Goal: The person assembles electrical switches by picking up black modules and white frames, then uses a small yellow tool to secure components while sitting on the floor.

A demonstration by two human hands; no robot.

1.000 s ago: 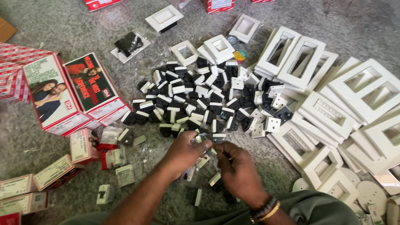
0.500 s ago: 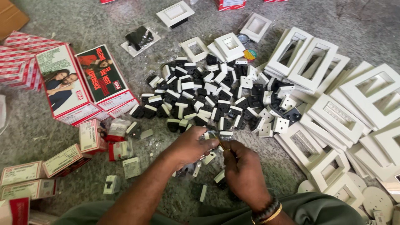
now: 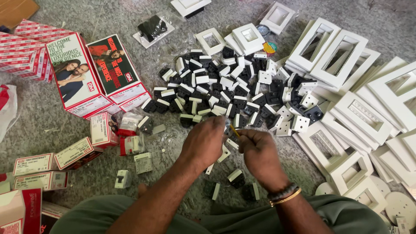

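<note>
My left hand (image 3: 207,141) is curled around a small switch module, mostly hidden by the fingers. My right hand (image 3: 259,151), with a beaded band and a gold bangle at the wrist, pinches a thin yellow tool (image 3: 234,130) whose tip points into the left hand. The hands meet just below a heap of black and white switch modules (image 3: 234,89) on the grey floor. A few loose modules (image 3: 236,177) lie under my forearms, close to my green-clad knees.
Stacks of white frame plates (image 3: 346,86) fill the right side, with round white covers (image 3: 398,203) at the lower right. Red and white cartons (image 3: 82,73) and small boxes (image 3: 73,152) lie on the left. A black part in a clear bag (image 3: 152,28) sits further back.
My hands stay together over the same spot, the fingers shifting slightly around the module. The view has drifted, showing more of the boxes on the left.
</note>
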